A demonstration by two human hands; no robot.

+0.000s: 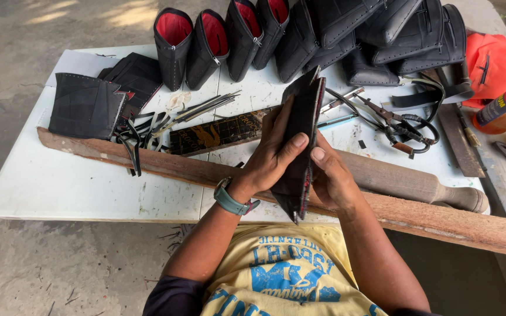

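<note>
Black flat rubber pouch panel (301, 140) held edge-up, left hand (270, 155) and right hand (329, 178) both gripping it, exposing seam, above white bench (77, 181).

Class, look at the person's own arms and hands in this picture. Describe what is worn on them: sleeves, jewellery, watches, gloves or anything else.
Both hands are bare, with no gloves or rings visible. The left hand has a teal-green watch strap around its wrist. The right hand has nothing on its wrist. Both forearms are uncovered; short dark sleeves end above the elbows, over a yellow T-shirt with blue print.
</note>
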